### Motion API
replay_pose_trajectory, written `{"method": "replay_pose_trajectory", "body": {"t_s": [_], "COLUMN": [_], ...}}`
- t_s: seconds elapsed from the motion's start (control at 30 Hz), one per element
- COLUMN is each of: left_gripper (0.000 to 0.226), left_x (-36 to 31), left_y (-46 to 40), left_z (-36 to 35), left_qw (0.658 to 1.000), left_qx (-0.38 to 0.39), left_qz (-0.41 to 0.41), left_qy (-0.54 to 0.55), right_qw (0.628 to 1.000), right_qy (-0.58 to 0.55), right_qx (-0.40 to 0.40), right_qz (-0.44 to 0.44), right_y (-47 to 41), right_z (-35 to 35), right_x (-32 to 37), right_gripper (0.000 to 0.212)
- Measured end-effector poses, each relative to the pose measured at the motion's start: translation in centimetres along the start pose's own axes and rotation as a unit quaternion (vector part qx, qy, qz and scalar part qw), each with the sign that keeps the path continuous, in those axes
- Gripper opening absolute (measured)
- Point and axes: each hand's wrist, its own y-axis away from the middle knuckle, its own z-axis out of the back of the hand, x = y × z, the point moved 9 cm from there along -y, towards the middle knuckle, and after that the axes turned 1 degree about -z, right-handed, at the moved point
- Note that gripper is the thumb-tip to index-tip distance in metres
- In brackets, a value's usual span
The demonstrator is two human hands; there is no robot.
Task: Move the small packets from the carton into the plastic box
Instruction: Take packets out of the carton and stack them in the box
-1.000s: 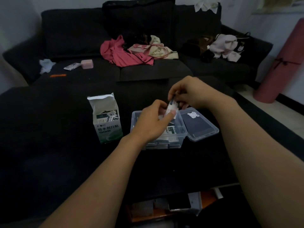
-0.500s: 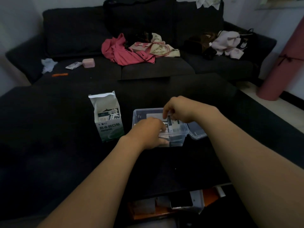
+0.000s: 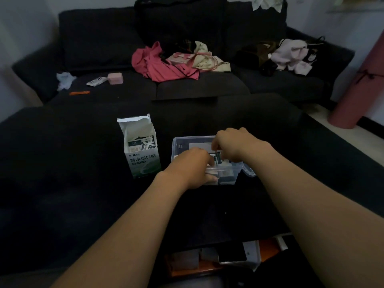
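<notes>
Dark couch behind, black table surface (image 3: 83,194) in front. Right hand (image 3: 232,145) fingers curled, pinching small packets (image 3: 217,157) inside the plastic box (image 3: 176,142); left hand (image 3: 192,169) curled over the near rim, exact grip hidden. Box sits under both hands. Carton (image 3: 142,154) stands upright just left of the box, top open, more packets inside. Next reach, I judge, goes leftward; left hand is nearer the carton.
</notes>
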Motion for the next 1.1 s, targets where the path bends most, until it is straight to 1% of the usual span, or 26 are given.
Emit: {"method": "replay_pose_trajectory", "body": {"t_s": [0.07, 0.17, 0.27, 0.4, 0.63, 0.77, 0.87, 0.93, 1.03, 1.1], "left_gripper": [0.041, 0.032, 0.031, 0.031, 0.032, 0.030, 0.031, 0.034, 0.038, 0.044], "left_x": [-0.2, -0.1, 0.0, 0.0, 0.0, 0.0, 0.2, 0.3, 0.5, 0.5], "left_y": [0.1, 0.0, 0.1, 0.2, 0.3, 0.3, 0.3, 0.3, 0.5, 0.9], "left_z": [0.2, 0.0, -0.1, -0.2, -0.1, -0.2, -0.2, -0.2, 0.2, 1.3], "left_qw": [1.000, 1.000, 1.000, 1.000, 1.000, 1.000, 1.000, 1.000, 0.999, 0.996], "left_qx": [-0.004, 0.002, 0.002, -0.004, -0.008, -0.013, -0.023, -0.024, -0.027, -0.054], "left_qz": [-0.001, 0.004, 0.004, 0.002, 0.002, -0.002, -0.007, -0.010, -0.025, -0.032], "left_qy": [0.006, 0.014, 0.017, 0.011, 0.017, 0.015, 0.007, 0.005, 0.023, 0.062], "right_qw": [1.000, 0.999, 0.997, 0.995, 0.994, 0.994, 0.994, 0.994, 0.996, 0.998], "right_qy": [0.022, 0.031, 0.017, 0.021, -0.003, -0.019, -0.052, -0.069, -0.070, -0.063], "right_qx": [0.007, 0.044, 0.066, 0.097, 0.110, 0.104, 0.098, 0.079, 0.049, -0.019], "right_qz": [0.005, 0.006, 0.019, 0.026, 0.012, 0.006, -0.008, -0.018, -0.014, 0.007], "right_y": [-0.2, -0.4, -0.8, -0.8, -1.4, -1.6, -1.7, -1.6, -1.5, -1.5], "right_z": [-0.4, -1.3, -1.9, -2.4, -2.8, -3.0, -2.5, -1.6, 0.0, 1.9], "right_x": [0.2, 0.2, 0.4, 0.5, 0.2, 0.0, -0.4, -0.7, -0.9, -0.6], "right_gripper": [0.036, 0.025, 0.035, 0.042, 0.042, 0.044, 0.056, 0.061, 0.055, 0.043]}}
